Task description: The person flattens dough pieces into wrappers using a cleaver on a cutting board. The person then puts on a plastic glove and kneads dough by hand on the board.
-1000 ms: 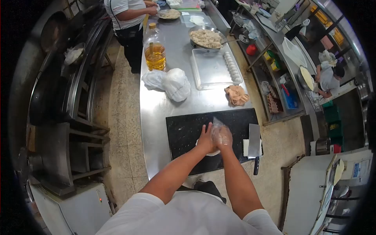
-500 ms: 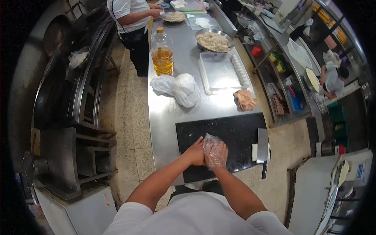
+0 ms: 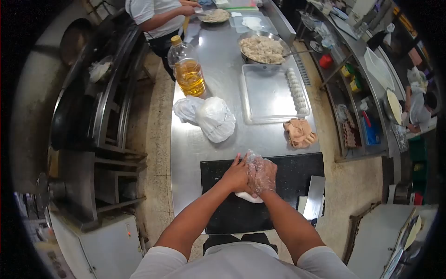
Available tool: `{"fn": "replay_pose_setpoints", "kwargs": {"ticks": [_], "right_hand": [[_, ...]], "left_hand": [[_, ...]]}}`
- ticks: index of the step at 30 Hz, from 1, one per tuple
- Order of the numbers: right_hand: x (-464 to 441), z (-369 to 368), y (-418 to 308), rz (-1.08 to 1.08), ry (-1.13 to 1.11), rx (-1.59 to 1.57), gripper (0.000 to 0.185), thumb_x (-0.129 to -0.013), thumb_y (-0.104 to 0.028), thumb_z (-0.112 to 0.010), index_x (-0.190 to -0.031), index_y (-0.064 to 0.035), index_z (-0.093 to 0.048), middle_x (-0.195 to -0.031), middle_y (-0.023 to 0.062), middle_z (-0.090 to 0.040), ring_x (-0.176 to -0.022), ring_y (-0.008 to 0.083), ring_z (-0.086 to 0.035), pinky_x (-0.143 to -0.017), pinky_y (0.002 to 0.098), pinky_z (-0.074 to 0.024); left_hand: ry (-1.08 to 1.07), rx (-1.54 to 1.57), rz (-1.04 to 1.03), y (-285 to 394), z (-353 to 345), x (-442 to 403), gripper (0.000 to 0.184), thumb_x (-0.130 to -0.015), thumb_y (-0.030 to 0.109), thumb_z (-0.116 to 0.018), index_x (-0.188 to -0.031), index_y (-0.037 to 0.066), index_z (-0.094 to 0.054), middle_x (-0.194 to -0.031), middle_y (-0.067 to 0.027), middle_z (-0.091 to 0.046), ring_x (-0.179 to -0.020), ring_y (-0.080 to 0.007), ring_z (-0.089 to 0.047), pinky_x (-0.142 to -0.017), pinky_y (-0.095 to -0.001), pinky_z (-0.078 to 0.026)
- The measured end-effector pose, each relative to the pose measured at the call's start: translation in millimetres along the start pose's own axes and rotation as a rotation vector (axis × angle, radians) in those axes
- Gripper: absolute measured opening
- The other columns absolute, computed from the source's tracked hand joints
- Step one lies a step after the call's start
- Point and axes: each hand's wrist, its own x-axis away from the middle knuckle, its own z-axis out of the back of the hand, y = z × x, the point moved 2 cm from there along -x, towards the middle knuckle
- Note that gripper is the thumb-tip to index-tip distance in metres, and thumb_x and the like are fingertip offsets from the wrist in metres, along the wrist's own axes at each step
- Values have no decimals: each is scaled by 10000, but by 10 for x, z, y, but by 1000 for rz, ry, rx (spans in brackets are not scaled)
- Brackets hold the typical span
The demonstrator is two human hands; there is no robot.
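Note:
A piece of white dough (image 3: 249, 197) lies on the black cutting board (image 3: 227, 216), mostly covered by my hands. My bare left hand (image 3: 238, 178) presses on its left side, two fingertips showing at the front. Over it from the right bears my right hand (image 3: 263, 174), wearing a clear plastic glove. The hands overlap, and most of the fingers are hidden or blurred by the plastic. A cleaver (image 3: 315, 197) rests on the board's right edge, partly over a pale block or folded cloth (image 3: 302, 203).
Beyond the board are a tied white plastic bag (image 3: 216, 120), an oil bottle (image 3: 188, 72), a crumpled tan cloth (image 3: 300, 133), and a tray (image 3: 246, 104) with a row of dough balls (image 3: 296, 90). Farther up stands a filling bowl (image 3: 262, 48). A person (image 3: 155, 21) works at the far left.
My hands have shifted on the board, and white dough now shows below them. The view has shifted, with the table items appearing larger and the board lower.

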Motion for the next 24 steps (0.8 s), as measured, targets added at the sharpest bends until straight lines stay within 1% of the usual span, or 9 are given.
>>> {"fn": "replay_pose_setpoints", "kwargs": {"ticks": [5, 6, 7, 10, 14, 15, 18, 21, 24], "right_hand": [[-32, -8, 80, 143, -206, -142, 360, -974, -332, -500, -1151, -51, -637, -1127, 230, -662, -880, 442, -656, -821, 493, -515], [40, -164, 184, 230, -180, -123, 344, -982, -333, -498, -1106, -43, -634, -1094, 233, -660, -830, 461, -649, -775, 503, -523], [102, -33, 68, 315, -147, -111, 335, -989, -334, -496, -1061, -35, -631, -1061, 236, -659, -780, 480, -642, -728, 514, -532], [379, 212, 131, 98, -209, -434, 367, -1000, -379, -500, -941, -32, -601, -933, 250, -667, -931, 431, -648, -794, 505, -503], [711, 383, 268, 71, -124, -730, 359, -978, -375, -578, -989, -19, -613, -940, 234, -618, -933, 419, -619, -812, 485, -482], [785, 381, 285, 113, -5, -791, 357, -971, -365, -592, -1028, -14, -618, -977, 224, -613, -944, 419, -611, -820, 485, -481], [937, 35, 382, 156, 94, -450, 368, -958, -329, -605, -1157, -19, -589, -1111, 226, -587, -975, 423, -592, -851, 489, -484], [709, 280, 212, 142, 21, -430, 442, -942, -321, -580, -1276, -33, -559, -1168, 206, -581, -1069, 402, -572, -920, 509, -451], [501, 92, 189, 6, -219, -156, 511, -906, -315, -565, -1342, -48, -562, -1244, 202, -580, -1080, 371, -565, -919, 494, -446]], "left_hand": [[36, 158, 30, 130, -54, 206, 996, -686, 576, -817, -1483, 102, -452, -1541, -172, -423, -1483, -355, -292, -1238, -566, -101], [207, 63, -43, 178, -150, 285, 784, -767, 485, -778, -1394, 87, -525, -1412, -201, -543, -1326, -365, -504, -1159, -552, -327], [220, 50, -29, 289, -148, 356, 784, -767, 485, -778, -1394, 87, -525, -1412, -201, -543, -1326, -365, -504, -1159, -552, -327], [214, 169, 193, 754, 97, 510, 360, -807, 312, -703, -1040, 39, -668, -1043, -215, -695, -953, -409, -676, -823, -486, -565], [242, 93, 250, 1051, -145, 399, 388, -797, 338, -707, -1046, 43, -671, -1023, -184, -704, -900, -413, -681, -775, -507, -565], [284, 49, 285, 1073, -192, 381, 406, -803, 326, -691, -1100, 51, -662, -1087, -179, -685, -1005, -399, -642, -887, -481, -515], [458, 82, 417, 921, -856, 236, 487, -837, 264, -631, -1290, 85, -613, -1347, -142, -573, -1395, -313, -396, -1211, -459, -271], [238, -274, 245, 862, -722, 126, 516, -862, 313, -582, -1332, 98, -588, -1390, -106, -569, -1388, -292, -420, -1244, -482, -198], [309, -198, 240, 655, -627, 37, 535, -871, 340, -551, -1348, 101, -581, -1410, -93, -567, -1398, -284, -414, -1253, -488, -177]]}}
